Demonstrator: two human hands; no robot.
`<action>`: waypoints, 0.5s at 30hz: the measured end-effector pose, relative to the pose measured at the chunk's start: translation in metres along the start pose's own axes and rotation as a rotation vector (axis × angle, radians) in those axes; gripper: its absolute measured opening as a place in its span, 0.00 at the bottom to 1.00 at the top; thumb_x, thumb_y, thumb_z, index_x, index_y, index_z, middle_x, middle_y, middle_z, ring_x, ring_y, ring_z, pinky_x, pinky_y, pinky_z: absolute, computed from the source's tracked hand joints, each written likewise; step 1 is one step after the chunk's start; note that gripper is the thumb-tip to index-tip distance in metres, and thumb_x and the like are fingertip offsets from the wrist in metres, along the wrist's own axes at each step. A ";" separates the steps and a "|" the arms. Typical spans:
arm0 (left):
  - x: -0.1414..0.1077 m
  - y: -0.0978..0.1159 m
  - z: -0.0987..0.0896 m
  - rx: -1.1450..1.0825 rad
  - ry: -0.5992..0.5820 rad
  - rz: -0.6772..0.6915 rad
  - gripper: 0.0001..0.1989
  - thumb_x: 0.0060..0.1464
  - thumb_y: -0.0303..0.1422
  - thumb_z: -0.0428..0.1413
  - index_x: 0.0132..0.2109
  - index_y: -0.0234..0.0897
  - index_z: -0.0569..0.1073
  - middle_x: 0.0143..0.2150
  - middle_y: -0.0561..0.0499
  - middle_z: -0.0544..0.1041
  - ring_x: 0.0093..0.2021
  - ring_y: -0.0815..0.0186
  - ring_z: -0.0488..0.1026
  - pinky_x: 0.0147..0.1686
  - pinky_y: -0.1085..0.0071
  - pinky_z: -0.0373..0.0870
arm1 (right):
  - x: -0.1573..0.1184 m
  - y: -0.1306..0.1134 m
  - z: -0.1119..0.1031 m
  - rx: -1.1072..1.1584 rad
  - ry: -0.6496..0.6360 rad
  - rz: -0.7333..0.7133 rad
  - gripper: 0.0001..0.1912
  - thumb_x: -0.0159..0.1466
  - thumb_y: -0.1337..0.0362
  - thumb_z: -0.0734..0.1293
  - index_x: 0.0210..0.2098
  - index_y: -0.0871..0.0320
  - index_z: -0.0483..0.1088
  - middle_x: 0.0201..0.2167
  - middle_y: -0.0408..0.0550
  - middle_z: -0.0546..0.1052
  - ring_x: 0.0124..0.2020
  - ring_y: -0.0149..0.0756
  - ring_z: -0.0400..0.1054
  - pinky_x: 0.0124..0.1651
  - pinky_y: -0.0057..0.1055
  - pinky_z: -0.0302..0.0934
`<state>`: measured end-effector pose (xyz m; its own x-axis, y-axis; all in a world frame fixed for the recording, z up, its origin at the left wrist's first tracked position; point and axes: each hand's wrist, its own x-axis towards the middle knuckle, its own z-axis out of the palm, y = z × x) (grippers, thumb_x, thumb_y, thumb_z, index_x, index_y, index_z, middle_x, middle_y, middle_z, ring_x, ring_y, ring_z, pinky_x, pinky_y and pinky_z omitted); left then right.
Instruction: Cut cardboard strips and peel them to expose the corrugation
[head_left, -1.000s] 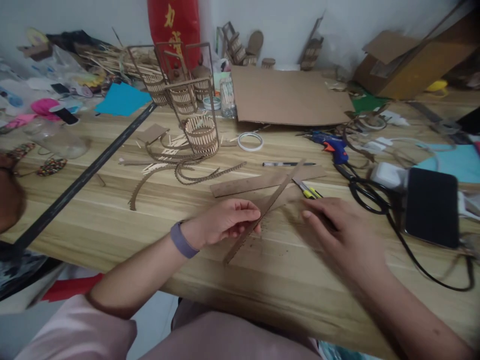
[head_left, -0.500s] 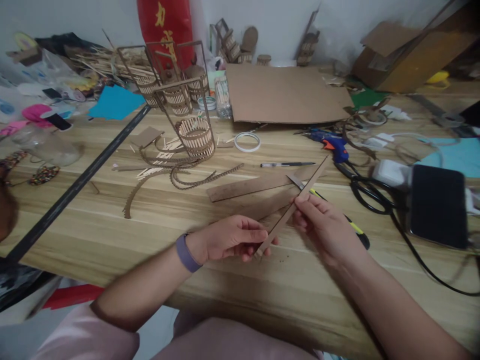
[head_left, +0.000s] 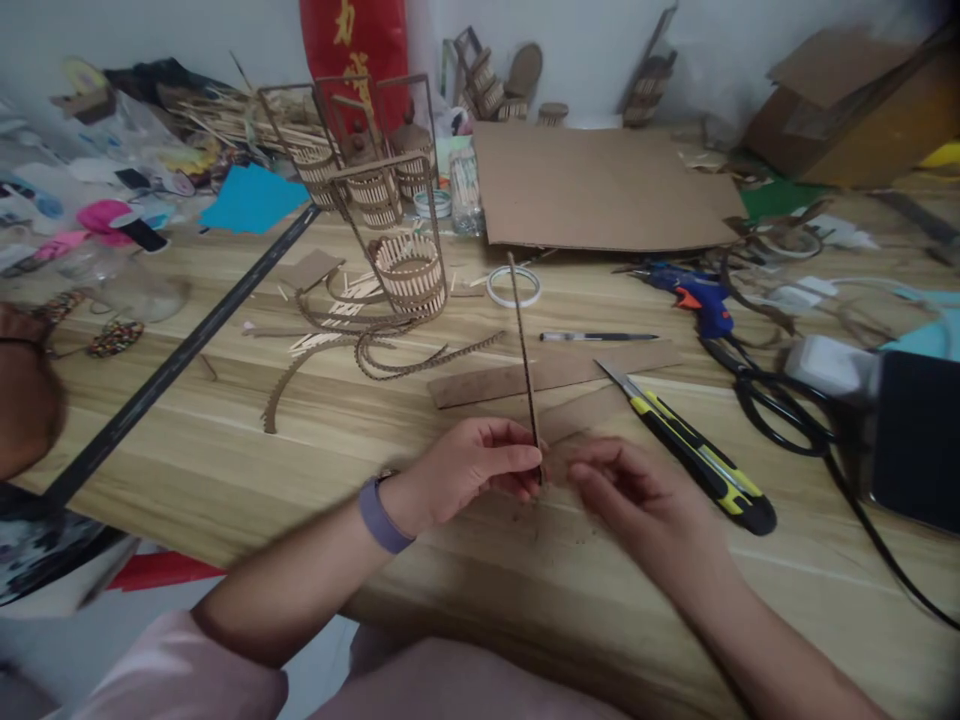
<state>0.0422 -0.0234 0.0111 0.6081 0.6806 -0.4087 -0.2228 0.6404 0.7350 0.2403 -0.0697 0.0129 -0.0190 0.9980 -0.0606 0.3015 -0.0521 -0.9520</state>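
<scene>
A thin cardboard strip (head_left: pixel 525 360) stands up from my left hand (head_left: pixel 476 470), its narrow edge turned towards me. The thumb and fingers of that hand pinch it at the lower end. Just to the right, my right hand (head_left: pixel 645 500) hovers above the table, fingers loosely bent and slightly apart, with nothing visible in them. Beside it lies a yellow and black utility knife (head_left: pixel 690 440), blade out. Behind the hands are flat cardboard pieces (head_left: pixel 480 385) and a black pen (head_left: pixel 600 337).
Slatted miniature buckets (head_left: pixel 412 280) with tall handles stand at the back left, near curled cardboard strips (head_left: pixel 277 390). A large cardboard sheet (head_left: pixel 600 190) lies behind a tape roll (head_left: pixel 514 287). To the right are a blue glue gun (head_left: pixel 705 300), cables and a dark device (head_left: pixel 919 430). Another person's arm (head_left: pixel 30 410) shows at left.
My right hand has come off the cardboard strip and moved down slightly. The strip has swung from a slant to nearly upright in my left hand. The camera view has shifted left.
</scene>
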 end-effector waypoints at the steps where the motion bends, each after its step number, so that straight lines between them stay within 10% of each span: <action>1: 0.001 -0.001 0.000 0.004 0.019 0.019 0.23 0.39 0.41 0.75 0.36 0.32 0.77 0.29 0.52 0.78 0.28 0.71 0.75 0.31 0.75 0.71 | -0.003 -0.001 0.003 -0.048 -0.033 -0.043 0.14 0.61 0.50 0.71 0.30 0.54 0.75 0.19 0.41 0.73 0.20 0.30 0.63 0.21 0.27 0.57; 15: -0.001 -0.006 0.004 0.036 0.073 0.084 0.22 0.43 0.43 0.73 0.37 0.32 0.74 0.30 0.54 0.76 0.30 0.70 0.76 0.34 0.72 0.72 | -0.009 0.000 0.010 -0.257 -0.004 -0.273 0.06 0.65 0.62 0.68 0.33 0.51 0.77 0.24 0.42 0.77 0.21 0.31 0.68 0.23 0.27 0.61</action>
<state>0.0460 -0.0289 0.0089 0.5305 0.7567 -0.3821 -0.2422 0.5672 0.7871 0.2312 -0.0787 0.0110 -0.1355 0.9737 0.1833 0.5146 0.2273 -0.8268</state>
